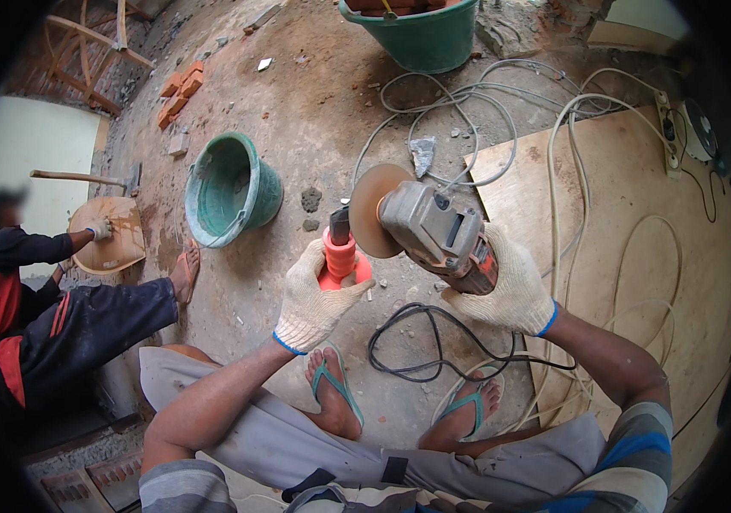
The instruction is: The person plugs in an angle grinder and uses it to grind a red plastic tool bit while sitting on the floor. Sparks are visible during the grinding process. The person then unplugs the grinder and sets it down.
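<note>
As the left hand (299,297) wraps gloved fingers around the ribbed orange handle (339,258) of a chisel (340,243), its dark steel tip (340,224) juts beyond that grip, likely stiff and dense; the guarded handle looks the safest hold. Just right of the tip stands a thin disc (374,209), probably brittle; contact is unclear. Farther right, the right hand (512,278) clasps the angle grinder (435,229) behind the disc, likely heavy and best held there.
</note>
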### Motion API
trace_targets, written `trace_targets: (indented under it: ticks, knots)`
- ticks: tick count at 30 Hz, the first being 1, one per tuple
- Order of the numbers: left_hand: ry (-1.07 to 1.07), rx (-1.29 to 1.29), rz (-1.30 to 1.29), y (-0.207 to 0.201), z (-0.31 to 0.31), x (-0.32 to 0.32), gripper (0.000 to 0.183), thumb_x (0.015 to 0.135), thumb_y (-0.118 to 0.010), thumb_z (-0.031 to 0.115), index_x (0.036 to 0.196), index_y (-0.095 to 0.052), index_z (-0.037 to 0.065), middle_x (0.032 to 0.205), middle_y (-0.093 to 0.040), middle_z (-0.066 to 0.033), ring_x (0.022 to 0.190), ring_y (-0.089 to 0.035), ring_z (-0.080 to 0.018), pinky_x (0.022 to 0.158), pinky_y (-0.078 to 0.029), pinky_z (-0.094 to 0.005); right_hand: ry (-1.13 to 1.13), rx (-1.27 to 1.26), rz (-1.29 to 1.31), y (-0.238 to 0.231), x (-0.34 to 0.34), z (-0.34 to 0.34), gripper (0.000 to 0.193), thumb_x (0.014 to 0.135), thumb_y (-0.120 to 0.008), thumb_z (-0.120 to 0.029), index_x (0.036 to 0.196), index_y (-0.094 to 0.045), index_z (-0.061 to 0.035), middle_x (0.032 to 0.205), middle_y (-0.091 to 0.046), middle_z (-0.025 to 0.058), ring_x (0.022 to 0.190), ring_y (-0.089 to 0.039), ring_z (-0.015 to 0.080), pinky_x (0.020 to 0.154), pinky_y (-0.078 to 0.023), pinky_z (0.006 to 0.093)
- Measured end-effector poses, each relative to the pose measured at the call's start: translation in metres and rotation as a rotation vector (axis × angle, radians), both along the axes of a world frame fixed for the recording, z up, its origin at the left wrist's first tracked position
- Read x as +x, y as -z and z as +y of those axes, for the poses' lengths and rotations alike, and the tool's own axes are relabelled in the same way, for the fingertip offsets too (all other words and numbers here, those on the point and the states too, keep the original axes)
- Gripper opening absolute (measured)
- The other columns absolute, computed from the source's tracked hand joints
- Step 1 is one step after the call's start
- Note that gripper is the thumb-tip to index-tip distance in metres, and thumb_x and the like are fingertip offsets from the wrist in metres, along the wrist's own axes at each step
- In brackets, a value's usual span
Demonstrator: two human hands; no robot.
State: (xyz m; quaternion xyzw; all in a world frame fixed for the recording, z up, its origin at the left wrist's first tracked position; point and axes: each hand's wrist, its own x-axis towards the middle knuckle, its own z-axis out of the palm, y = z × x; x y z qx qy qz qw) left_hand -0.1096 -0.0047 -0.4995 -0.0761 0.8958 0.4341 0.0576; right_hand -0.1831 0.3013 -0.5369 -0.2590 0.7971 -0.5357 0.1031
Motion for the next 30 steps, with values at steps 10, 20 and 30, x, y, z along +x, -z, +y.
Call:
trace_targets:
  ticks: [10, 20, 30]
  knots:
    - [0.046, -0.056, -0.016, -0.003, -0.001, 0.001, 0.048, 0.088, -0.086, 0.011, 0.129, -0.063, 0.001, 0.112, -0.076, -0.0101, 0.104, -0.073, -0.0203, 0.097, -0.058, -0.0365, 0.015, 0.011, -0.053, -0.002, 0.001, -0.004, 0.09, 0.078, -0.096, -0.033, 0.149, -0.051, -0.002, 0.12, -0.075, 0.0206, 0.108, -0.077, 0.0333, 0.095, -0.06, 0.0423]
    - [0.038, -0.036, -0.031, -0.006, 0.004, -0.001, 0.044, 0.09, -0.086, 0.015, 0.125, -0.064, 0.001, 0.108, -0.074, -0.0104, 0.101, -0.072, -0.0189, 0.094, -0.058, -0.0369, 0.036, 0.055, -0.017, -0.003, -0.001, -0.006, 0.092, 0.075, -0.097, -0.033, 0.146, -0.051, 0.0016, 0.119, -0.074, 0.0223, 0.107, -0.077, 0.0329, 0.094, -0.06, 0.0414]
    - [-0.017, -0.125, 0.097, 0.007, 0.001, 0.0, 0.047, 0.084, -0.09, 0.01, 0.123, -0.064, 0.0, 0.102, -0.074, -0.0134, 0.093, -0.071, -0.0202, 0.088, -0.059, -0.0366, 0.035, 0.043, -0.062, -0.005, -0.001, -0.006, 0.083, 0.079, -0.095, -0.031, 0.145, -0.054, -0.0012, 0.122, -0.073, 0.021, 0.112, -0.076, 0.0347, 0.097, -0.06, 0.0422]
